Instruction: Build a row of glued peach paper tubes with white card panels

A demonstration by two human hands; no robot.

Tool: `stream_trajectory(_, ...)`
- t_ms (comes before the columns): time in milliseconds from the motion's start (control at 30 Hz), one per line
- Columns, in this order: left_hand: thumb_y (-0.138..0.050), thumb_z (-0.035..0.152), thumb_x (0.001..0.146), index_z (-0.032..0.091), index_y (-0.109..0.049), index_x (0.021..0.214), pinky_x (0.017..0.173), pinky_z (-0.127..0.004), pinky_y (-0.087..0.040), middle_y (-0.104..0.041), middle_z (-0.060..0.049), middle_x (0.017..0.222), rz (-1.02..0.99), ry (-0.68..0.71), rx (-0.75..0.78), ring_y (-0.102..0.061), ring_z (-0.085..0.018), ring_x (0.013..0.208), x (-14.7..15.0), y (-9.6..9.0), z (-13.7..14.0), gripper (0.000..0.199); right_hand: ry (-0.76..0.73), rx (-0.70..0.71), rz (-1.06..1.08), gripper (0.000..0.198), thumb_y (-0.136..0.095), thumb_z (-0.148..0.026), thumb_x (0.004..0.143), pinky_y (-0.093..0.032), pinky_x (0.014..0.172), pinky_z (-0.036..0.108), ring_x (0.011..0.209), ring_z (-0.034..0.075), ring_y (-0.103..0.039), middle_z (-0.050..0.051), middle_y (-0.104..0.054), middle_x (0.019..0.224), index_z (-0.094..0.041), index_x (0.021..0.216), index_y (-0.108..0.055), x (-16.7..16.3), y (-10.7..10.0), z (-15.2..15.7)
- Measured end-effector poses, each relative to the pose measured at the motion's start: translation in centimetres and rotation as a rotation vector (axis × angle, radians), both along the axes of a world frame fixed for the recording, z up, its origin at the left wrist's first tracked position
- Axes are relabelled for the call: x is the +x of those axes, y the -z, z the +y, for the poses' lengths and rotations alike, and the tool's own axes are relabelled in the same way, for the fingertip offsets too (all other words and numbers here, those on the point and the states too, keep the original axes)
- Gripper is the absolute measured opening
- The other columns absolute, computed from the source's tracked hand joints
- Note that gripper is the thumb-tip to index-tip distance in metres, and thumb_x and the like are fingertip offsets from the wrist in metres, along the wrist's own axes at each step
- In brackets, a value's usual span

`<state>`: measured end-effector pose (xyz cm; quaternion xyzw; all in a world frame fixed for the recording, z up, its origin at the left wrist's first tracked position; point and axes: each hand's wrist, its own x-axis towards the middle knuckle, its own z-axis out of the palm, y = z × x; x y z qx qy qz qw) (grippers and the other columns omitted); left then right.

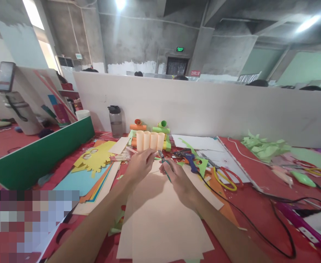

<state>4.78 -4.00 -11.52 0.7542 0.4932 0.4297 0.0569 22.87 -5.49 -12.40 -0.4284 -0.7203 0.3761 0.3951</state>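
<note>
My right hand point(176, 175) is wrapped round a slim tool point(161, 155) with a metal tip and a teal handle; its exact kind is unclear. The tip points up and away, near the right end of a row of several upright cream paper tubes point(146, 140). My left hand point(140, 164) is closed just left of the tool, fingers bent together by the foot of the tubes. Whatever its fingertips hold, if anything, is hidden. Below both hands lie large cream paper sheets point(165, 219). Behind the tubes stand rolled orange tubes point(138, 127) and green tubes point(161, 129).
A blue glue gun point(190, 160) and red-and-yellow scissors point(224, 177) lie to the right, with a black cable crossing the red table. Coloured sheets point(83, 182) are at left, before a green divider point(39, 153). A bottle point(115, 122) stands by the white partition point(204, 109).
</note>
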Motion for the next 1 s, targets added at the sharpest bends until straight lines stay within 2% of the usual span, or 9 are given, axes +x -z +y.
stream_trajectory(400,-0.043,0.032,0.098,0.022,-0.067,0.091,0.062,-0.025,-0.038,-0.070,-0.002,0.074,-0.012,0.014,-0.022,-0.062,-0.016,0.065,-0.14,0.07,0.13,0.027,-0.019,-0.045,0.036,0.039,-0.041,-0.055,0.097,-0.043,0.077,0.032,0.088,0.021,-0.058,0.005,-0.065,0.093,-0.022,0.103,-0.061,0.05,-0.10,-0.34)
stream_trajectory(700,-0.043,0.030,0.097,0.021,-0.067,0.093,0.062,-0.025,-0.038,-0.071,-0.003,0.074,0.003,0.011,-0.037,-0.062,-0.016,0.064,-0.08,0.08,0.18,0.026,-0.017,-0.035,-0.009,0.037,-0.040,-0.054,0.098,-0.042,0.075,0.031,0.086,0.020,-0.057,0.003,-0.064,0.090,-0.022,0.097,-0.060,-0.03,-0.32,-0.53)
stream_trajectory(1000,-0.042,0.030,0.097,0.021,-0.067,0.097,0.064,-0.027,-0.038,-0.072,-0.003,0.077,0.006,0.015,-0.056,-0.063,-0.017,0.067,-0.21,0.17,0.14,0.026,-0.016,-0.031,-0.007,0.037,-0.041,-0.053,0.098,-0.042,0.075,0.031,0.086,0.020,-0.057,0.003,-0.064,0.092,-0.023,0.101,-0.061,0.07,-0.31,-0.48)
